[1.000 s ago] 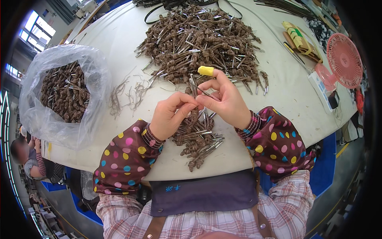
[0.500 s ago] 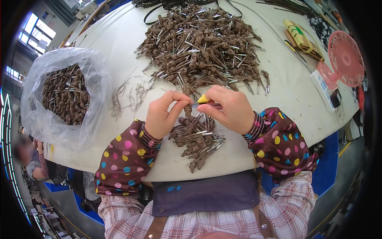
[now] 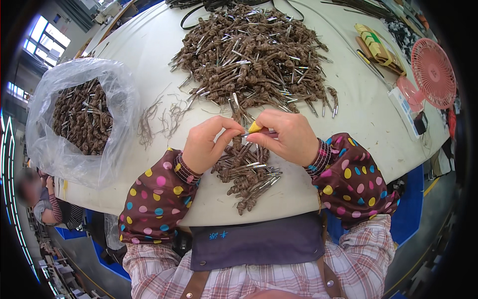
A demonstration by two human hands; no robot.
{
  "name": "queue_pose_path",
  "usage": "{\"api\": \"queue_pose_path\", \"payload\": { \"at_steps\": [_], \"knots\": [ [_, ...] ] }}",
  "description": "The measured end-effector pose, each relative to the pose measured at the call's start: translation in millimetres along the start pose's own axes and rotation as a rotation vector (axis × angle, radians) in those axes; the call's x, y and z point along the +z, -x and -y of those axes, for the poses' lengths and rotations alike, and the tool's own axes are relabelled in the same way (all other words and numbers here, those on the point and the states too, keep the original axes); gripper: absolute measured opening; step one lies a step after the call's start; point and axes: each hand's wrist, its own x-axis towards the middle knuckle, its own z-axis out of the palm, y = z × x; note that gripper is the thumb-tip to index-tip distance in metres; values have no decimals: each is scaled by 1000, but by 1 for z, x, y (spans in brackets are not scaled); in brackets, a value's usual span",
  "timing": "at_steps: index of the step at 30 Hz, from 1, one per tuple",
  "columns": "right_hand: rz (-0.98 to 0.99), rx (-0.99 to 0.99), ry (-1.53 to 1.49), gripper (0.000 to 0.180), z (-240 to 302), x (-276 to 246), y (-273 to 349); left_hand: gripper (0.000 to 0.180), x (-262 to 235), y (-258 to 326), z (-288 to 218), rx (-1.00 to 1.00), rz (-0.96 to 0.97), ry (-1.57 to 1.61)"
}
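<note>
My left hand [image 3: 210, 142] is closed, thumb and forefinger pinching a brown knotted cord with silvery metal tips [image 3: 237, 141]. Beside it, my right hand [image 3: 291, 138] is closed around a slim, dark reddish tool [image 3: 269, 134]; its kind cannot be made out. A yellow piece [image 3: 255, 127] shows at the right fingertips, and the two hands' fingertips nearly meet. Below them lies a small heap of knotted cords [image 3: 249, 174] with metal ends. Beyond my hands rises a much larger pile of the same cords [image 3: 254, 60].
At left, a clear plastic bag [image 3: 42, 134] holds more cords, with loose threads [image 3: 169, 119] near it. On the right stand a pink fan [image 3: 433, 72], a white power strip [image 3: 404, 112] and a yellow-wrapped package [image 3: 379, 47]. Another person [image 3: 47, 202] sits far left.
My left hand has moved slightly right and down, bringing its fingertips closer to the right hand's. The right hand has barely shifted and keeps the tool.
</note>
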Motion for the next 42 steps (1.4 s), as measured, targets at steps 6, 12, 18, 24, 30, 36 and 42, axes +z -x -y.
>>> {"api": "queue_pose_path", "payload": {
  "at_steps": [6, 12, 18, 24, 30, 36, 42],
  "knots": [
    [75, 209, -214, 22, 1, -10, -5, 6, -2, 3, 4, -150, 29, 202],
    [-93, 403, -862, 28, -11, 9, -9, 6, -6, -3, -12, -130, 253, 203],
    [-36, 639, -1065, 19, -3, -1, -12, 11, -14, -7, 4, -168, 5, -9],
    [-147, 798, -1161, 14, -9, 0, -9, 27, -27, -11, 3, -19, -157, -446],
    [-183, 820, -1131, 16, -5, 5, -9, 33, -9, -6, -14, -185, 256, -96],
    [-407, 263, -259, 35, -11, -10, -6, 28, -14, -8, -6, -344, 182, 245],
    [-210, -151, 303, 27, 0, -10, -4, 24, -12, -6, -7, -155, 168, -98]
  ]
}}
